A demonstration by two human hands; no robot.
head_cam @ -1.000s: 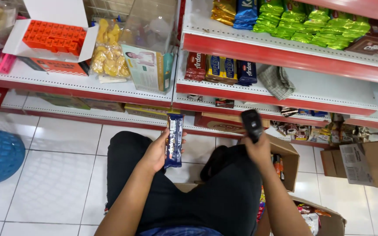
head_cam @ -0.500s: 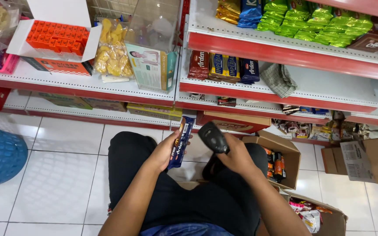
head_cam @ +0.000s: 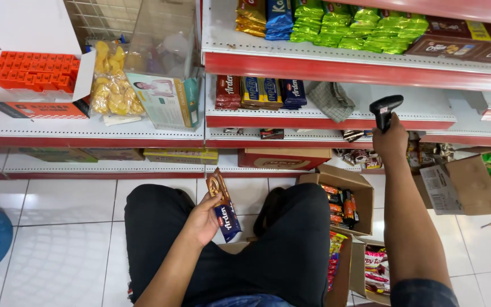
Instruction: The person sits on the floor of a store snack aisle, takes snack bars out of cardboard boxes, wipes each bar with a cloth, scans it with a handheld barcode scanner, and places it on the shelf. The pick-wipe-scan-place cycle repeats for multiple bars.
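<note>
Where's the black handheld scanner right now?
In the head view, upper right: the right hand holds the scanner up against the red-edged shelf, right of the checked cloth.

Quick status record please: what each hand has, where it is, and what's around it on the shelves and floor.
left hand: holds blue biscuit packet over the lap
right hand: grips black handheld scanner, raised at the middle shelf
on that shelf: checked cloth, row of biscuit packs
floor: open cardboard box of snacks by the knee
</note>
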